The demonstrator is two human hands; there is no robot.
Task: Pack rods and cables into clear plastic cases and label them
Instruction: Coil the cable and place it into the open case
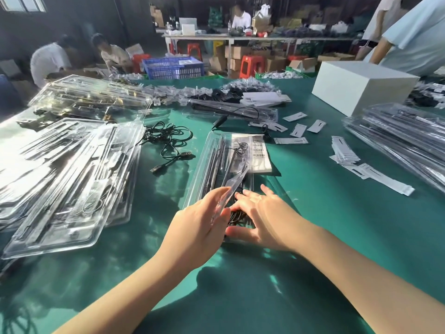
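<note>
Fingers of the left hand [202, 213] are curled around the near edge of a clear plastic lid [231, 186], which is held tilted up over the open clear plastic case [204, 162] lying on the green table [313, 213]. Fingers of the right hand [262, 218] are spread fairly straight and laid flat over the near end of the case, where a coiled black cable [237, 214] is pressed down beneath them; the thumb is stretched along the case's near rim. Dark rods [218, 165] are seen lying lengthwise in the case, and a white card with barcode labels [258, 153] is laid at its far right side, beside a small wire loop [239, 147].

Just left of the case, loose black cables [168, 141] with USB plugs are spread on the table. Further left, a broad heap of clear cases [67, 174] is piled, with more behind it. Small white paper labels [298, 130] are scattered beyond the case, and a stack of them [344, 150] is set to the right. Filled cases [397, 138] are stacked at the far right, behind which a white box [361, 88] is placed. Other people are seen working at the back of the room, near a blue crate [172, 67] and red stools [251, 66].
</note>
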